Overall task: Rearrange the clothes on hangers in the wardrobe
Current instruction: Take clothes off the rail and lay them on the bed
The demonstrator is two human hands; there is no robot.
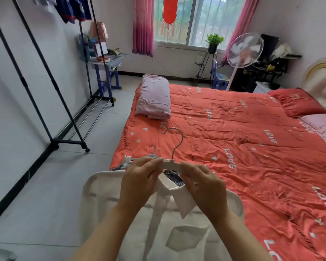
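A white collared shirt (158, 228) hangs on a white hanger (170, 163) with a metal hook (175, 140), held up over the near corner of the bed. My left hand (139, 181) pinches the hanger's left side and my right hand (203, 185) pinches its right side at the collar. More hangers with a plaid garment (126, 163) lie on the bed corner behind my left hand, mostly hidden. A black clothes rack (51, 85) on wheels stands at the left wall, with blue garments (73, 10) hanging at its top.
A bed with a red quilt (243, 140) fills the right side, with a folded pink blanket (153, 97) on it. A standing fan (243, 51), a plant stand and a blue desk (105, 72) stand by the far window. Grey floor lies between rack and bed.
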